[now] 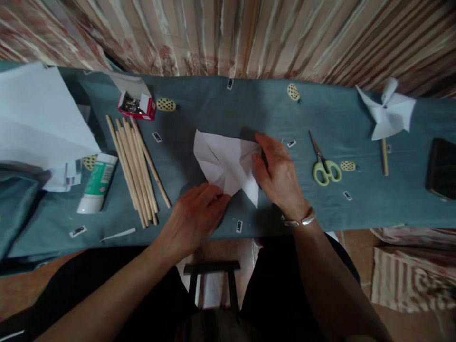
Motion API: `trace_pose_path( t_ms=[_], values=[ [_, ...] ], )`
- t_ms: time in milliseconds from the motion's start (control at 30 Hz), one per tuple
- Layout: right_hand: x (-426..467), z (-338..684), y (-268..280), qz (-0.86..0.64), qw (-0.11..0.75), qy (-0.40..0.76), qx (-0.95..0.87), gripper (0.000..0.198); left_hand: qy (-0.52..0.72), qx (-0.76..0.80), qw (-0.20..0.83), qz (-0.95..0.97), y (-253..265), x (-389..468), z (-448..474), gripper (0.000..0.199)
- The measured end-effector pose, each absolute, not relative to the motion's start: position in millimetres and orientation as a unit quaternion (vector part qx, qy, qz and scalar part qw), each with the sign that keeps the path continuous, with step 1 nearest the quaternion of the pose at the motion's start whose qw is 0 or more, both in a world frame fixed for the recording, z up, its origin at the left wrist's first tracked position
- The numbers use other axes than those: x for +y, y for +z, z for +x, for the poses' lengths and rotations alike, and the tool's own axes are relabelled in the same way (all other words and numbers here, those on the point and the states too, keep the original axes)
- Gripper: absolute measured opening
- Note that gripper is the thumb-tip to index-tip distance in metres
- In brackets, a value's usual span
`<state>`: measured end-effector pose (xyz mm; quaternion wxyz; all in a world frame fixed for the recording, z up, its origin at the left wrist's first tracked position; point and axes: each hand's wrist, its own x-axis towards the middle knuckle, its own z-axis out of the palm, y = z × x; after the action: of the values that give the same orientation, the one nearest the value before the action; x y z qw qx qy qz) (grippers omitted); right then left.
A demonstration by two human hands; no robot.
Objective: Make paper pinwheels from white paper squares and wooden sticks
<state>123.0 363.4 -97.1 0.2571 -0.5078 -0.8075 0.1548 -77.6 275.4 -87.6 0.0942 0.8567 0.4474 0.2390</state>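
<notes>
A white sheet of paper (228, 159), creased and with cut slits, lies on the cloth in front of me. My left hand (197, 213) has its fingers closed on the lower corner. At the right side, my right hand (276, 171) pinches another corner between thumb and fingers; a silver bracelet is on that wrist. One pointed flap of the paper sticks out downward between the hands. The fingertips of my left hand are partly hidden. Scissors with green handles (327, 171) lie to the right of my right hand.
Left of the paper are several wooden sticks (137, 171), a glue tube (98, 183), an open red box of small metal pieces (137, 103) and white paper sheets (39, 118). A paper pinwheel (388, 111) on a stick and a dark phone (441, 168) lie far right.
</notes>
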Motion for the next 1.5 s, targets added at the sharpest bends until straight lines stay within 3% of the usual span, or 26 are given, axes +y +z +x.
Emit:
trace_pose_path(
  t_ms=[167, 500, 667, 1067, 1367, 1500],
  values=[
    [357.8, 129.4, -83.2, -0.568, 0.279, 0.186, -0.752, 0.035, 0.235, 0.483, 0.052, 0.842, -86.9, 283.1, -97.5, 0.017],
    [330.5, 144.7, -87.6, -0.596, 0.281, 0.366, -0.657, 0.037, 0.248, 0.511, 0.036, 0.822, -80.7, 292.3, -108.2, 0.020],
    [322.2, 147.7, -83.0, -0.593, 0.300, 0.286, -0.690, 0.027, 0.256, 0.459, 0.069, 0.848, -83.2, 285.2, -86.4, 0.016],
    [326.1, 137.9, -78.3, -0.508, 0.309, 0.218, -0.774, 0.038, 0.186, 0.455, 0.006, 0.871, -82.9, 289.5, -71.3, 0.015],
    [321.0, 151.0, -78.9, -0.440, 0.240, 0.281, -0.819, 0.060, 0.212, 0.438, 0.011, 0.874, -76.3, 281.2, -71.9, 0.017],
    [306.7, 156.2, -77.3, -0.439, 0.236, 0.323, -0.804, 0.049, 0.219, 0.417, 0.056, 0.880, -75.2, 268.6, -74.1, 0.018]
  ],
)
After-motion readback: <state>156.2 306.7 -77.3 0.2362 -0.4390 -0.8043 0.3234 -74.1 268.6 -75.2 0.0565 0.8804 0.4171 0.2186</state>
